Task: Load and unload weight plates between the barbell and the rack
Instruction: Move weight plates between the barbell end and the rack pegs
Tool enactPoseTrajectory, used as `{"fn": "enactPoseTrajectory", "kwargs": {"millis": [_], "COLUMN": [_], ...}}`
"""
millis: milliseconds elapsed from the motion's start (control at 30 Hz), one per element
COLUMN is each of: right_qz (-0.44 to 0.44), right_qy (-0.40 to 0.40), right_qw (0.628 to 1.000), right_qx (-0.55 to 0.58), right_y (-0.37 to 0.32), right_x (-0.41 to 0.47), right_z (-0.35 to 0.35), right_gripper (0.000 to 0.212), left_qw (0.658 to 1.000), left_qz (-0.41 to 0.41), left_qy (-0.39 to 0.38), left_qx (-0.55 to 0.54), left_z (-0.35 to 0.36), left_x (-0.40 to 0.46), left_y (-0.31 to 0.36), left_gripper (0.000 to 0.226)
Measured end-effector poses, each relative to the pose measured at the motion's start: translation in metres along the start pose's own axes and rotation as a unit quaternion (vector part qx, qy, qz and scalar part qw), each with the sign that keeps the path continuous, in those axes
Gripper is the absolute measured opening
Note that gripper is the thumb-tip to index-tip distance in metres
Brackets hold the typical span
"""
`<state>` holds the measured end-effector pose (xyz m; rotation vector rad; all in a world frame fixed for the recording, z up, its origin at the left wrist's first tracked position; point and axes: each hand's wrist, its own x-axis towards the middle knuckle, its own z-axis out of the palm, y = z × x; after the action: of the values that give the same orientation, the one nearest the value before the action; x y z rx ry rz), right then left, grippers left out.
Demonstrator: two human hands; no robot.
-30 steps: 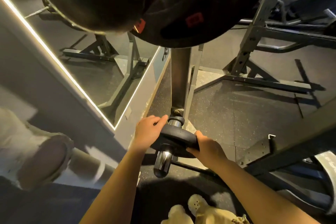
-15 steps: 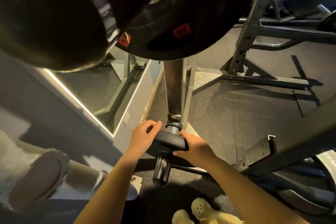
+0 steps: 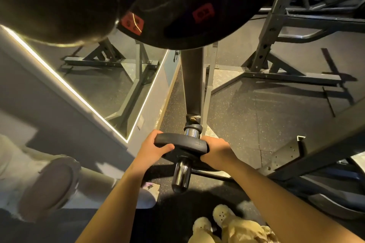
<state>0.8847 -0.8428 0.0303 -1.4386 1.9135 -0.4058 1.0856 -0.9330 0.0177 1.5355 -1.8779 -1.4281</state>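
Note:
A small black weight plate [image 3: 183,147] sits threaded on a chrome storage peg [image 3: 181,176] that sticks out from the rack's black upright [image 3: 192,83]. My left hand [image 3: 153,147] grips the plate's left rim, fingers over the top and thumb on the near face. On the right rim my right hand [image 3: 216,153] curls around the edge. The peg's shiny end pokes out below the plate toward me. Large black plates with red labels [image 3: 197,6] hang overhead on the rack.
A lit-edged mirror [image 3: 102,83] leans along the wall at left. Grey rack frames [image 3: 276,49] stand on the rubber floor at right, and a slanted beam [image 3: 316,144] crosses close on the right. My beige shoes [image 3: 215,221] are below.
The small plate has slid further up the peg toward the upright, with more chrome showing below it. Both hands moved with it, and my left thumb now wraps the near face.

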Motion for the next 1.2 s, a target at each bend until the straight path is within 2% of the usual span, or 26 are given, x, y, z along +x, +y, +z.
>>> {"fn": "enactPoseTrajectory", "kwargs": {"millis": [167, 400, 467, 567, 667, 733, 800, 867, 933, 1000, 1200], "right_qz": [-0.018, -0.01, -0.008, -0.033, -0.039, -0.034, -0.003, 0.023, 0.036, 0.048, 0.046], "right_qy": [0.019, -0.106, -0.057, 0.077, 0.097, 0.07, -0.009, -0.109, -0.164, -0.183, -0.178], "right_qw": [1.0, 0.993, 0.998, 0.996, 0.994, 0.996, 1.0, 0.994, 0.985, 0.98, 0.981], "right_qx": [0.013, -0.059, -0.028, 0.036, 0.04, 0.036, 0.025, 0.022, 0.039, 0.058, 0.063], "right_y": [-0.001, -0.01, -0.004, 0.004, 0.008, 0.006, 0.002, -0.002, -0.006, -0.005, -0.003], "right_x": [-0.007, 0.009, 0.005, -0.011, -0.014, -0.011, -0.005, 0.005, 0.012, 0.015, 0.007], "right_z": [0.002, -0.017, -0.01, 0.008, 0.013, 0.009, -0.003, -0.015, -0.024, -0.025, -0.017], "right_gripper": [0.041, 0.047, 0.044, 0.037, 0.036, 0.037, 0.04, 0.042, 0.04, 0.039, 0.038], "left_qw": [1.0, 0.999, 1.0, 0.998, 0.98, 0.966, 0.957, 0.954, 0.935, 0.919, 0.921], "left_qz": [0.017, 0.007, 0.004, 0.02, 0.063, 0.104, 0.132, 0.12, 0.111, 0.1, 0.107], "left_qy": [-0.013, 0.035, 0.024, -0.032, -0.086, -0.106, -0.109, -0.099, -0.113, -0.133, -0.125], "left_qx": [0.007, -0.009, -0.005, 0.054, 0.171, 0.21, 0.236, 0.256, 0.317, 0.358, 0.353], "left_z": [-0.004, 0.005, 0.005, -0.006, -0.019, -0.019, -0.013, -0.011, -0.013, -0.011, -0.006], "left_x": [-0.006, -0.012, -0.01, 0.002, 0.01, 0.008, 0.007, 0.009, 0.014, 0.016, 0.009], "left_y": [-0.004, -0.011, -0.009, 0.006, 0.024, 0.028, 0.026, 0.032, 0.043, 0.051, 0.046], "left_gripper": [0.025, 0.029, 0.028, 0.028, 0.038, 0.048, 0.047, 0.042, 0.039, 0.042, 0.032]}}
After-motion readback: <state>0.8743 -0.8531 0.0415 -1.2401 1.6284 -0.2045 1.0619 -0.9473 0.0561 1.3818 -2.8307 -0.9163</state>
